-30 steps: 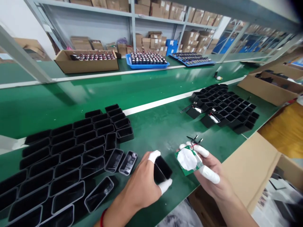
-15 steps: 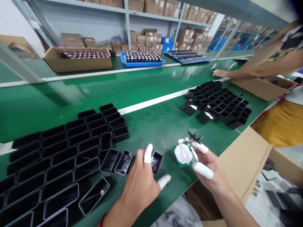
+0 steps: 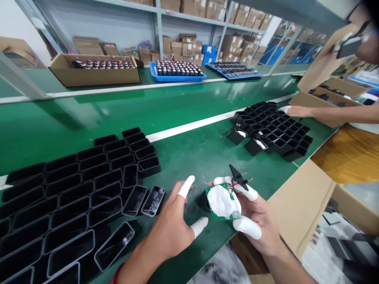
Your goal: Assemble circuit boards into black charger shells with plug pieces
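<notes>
My right hand point(image 3: 260, 215), in white finger cots, grips a green circuit board point(image 3: 233, 216) with a round white pad point(image 3: 219, 200) on its face. Red and black wires run from the board to a black piece with two metal pins point(image 3: 238, 178) at the fingers. Partly hidden behind the board's left edge is a small dark open case point(image 3: 203, 202). My left hand point(image 3: 176, 221) hovers left of it, empty, with thumb and index finger spread. Two black open cases point(image 3: 153, 201) lie just left of that hand.
Rows of black open cases point(image 3: 85, 185) cover the left of the green bench. More cases point(image 3: 272, 126) stand at the right, where another person's hand point(image 3: 296, 111) reaches. An open cardboard box point(image 3: 304, 197) is at the bench's right edge. Blue trays point(image 3: 177, 77) line the back shelf.
My right hand has moved left with the circuit board, which now covers part of the small case. My left hand has shifted slightly left, away from that case. The other person's hand moved nearer.
</notes>
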The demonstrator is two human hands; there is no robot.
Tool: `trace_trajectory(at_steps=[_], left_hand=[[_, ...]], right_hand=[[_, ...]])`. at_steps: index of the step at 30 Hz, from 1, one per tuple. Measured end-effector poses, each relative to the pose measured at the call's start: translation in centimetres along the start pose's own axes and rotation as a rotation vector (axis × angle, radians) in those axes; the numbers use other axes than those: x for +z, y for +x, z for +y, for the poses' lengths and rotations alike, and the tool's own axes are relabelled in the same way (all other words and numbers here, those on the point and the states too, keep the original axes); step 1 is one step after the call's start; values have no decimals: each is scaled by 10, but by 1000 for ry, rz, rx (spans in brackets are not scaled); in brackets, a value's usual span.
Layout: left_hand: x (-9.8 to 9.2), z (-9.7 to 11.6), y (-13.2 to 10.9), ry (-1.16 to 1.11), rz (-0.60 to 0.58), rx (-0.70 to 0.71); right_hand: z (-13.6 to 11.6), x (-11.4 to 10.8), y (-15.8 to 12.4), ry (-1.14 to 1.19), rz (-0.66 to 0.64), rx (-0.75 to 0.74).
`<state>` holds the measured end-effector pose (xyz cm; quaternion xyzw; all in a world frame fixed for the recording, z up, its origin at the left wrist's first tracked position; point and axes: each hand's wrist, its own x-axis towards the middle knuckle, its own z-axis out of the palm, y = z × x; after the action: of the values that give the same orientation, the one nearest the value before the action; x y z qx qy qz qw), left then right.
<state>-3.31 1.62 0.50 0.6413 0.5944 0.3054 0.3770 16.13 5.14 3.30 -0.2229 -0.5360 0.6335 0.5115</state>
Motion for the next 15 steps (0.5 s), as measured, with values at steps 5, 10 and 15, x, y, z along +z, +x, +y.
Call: trace_trajectory(at_steps=[5, 10, 15], left_hand=[[0, -3, -1, -127, -80, 25], [-10, 9, 4, 0, -208, 1], [-5, 20, 24, -193, -431, -11]], right_hand=[[7, -13, -1, 19, 267, -131], [16, -30, -8, 65, 522, -108], [28, -25, -15, 66, 447, -55]])
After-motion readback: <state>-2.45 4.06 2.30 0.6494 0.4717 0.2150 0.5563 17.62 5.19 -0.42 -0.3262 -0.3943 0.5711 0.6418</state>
